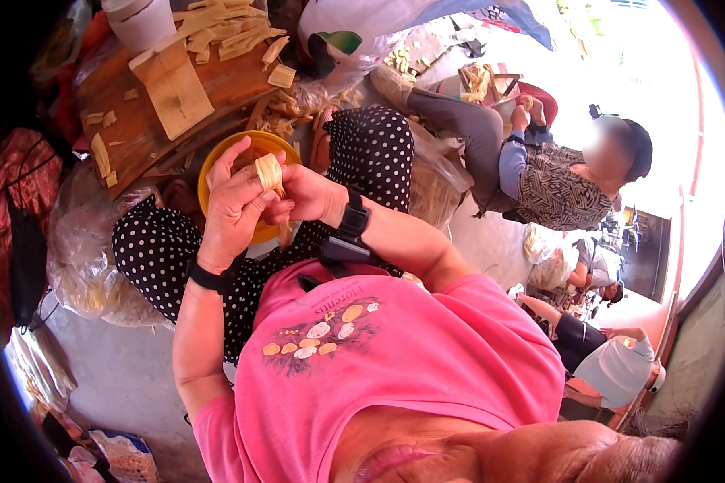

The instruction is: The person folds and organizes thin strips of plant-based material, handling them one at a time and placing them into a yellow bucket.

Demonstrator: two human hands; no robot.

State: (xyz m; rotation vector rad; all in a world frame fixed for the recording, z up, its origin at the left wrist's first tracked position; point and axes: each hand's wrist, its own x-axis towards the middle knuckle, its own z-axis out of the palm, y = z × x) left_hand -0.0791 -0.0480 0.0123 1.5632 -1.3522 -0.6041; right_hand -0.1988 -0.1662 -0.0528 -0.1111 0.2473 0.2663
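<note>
Between my two hands is a folded, pale yellow strip (268,171), like dried leaf or husk. My left hand (232,197) grips its left side, with thumb and fingers bent and some fingertips raised. Closed on its right side is my right hand (310,193), pinching near the lower end. A yellow bucket (204,175) sits directly below my hands, between my knees; most of its inside is hidden by them. A thin brownish tail hangs under the right hand, and I cannot tell whether it belongs to the strip.
A wooden table (125,101) at far left bears a flat tan board (173,90), a white container (141,24) and a pile of pale strips (229,32). Clear plastic bags (97,258) lie at left. To the right, a seated person (560,181) handles similar strips; others sit beyond.
</note>
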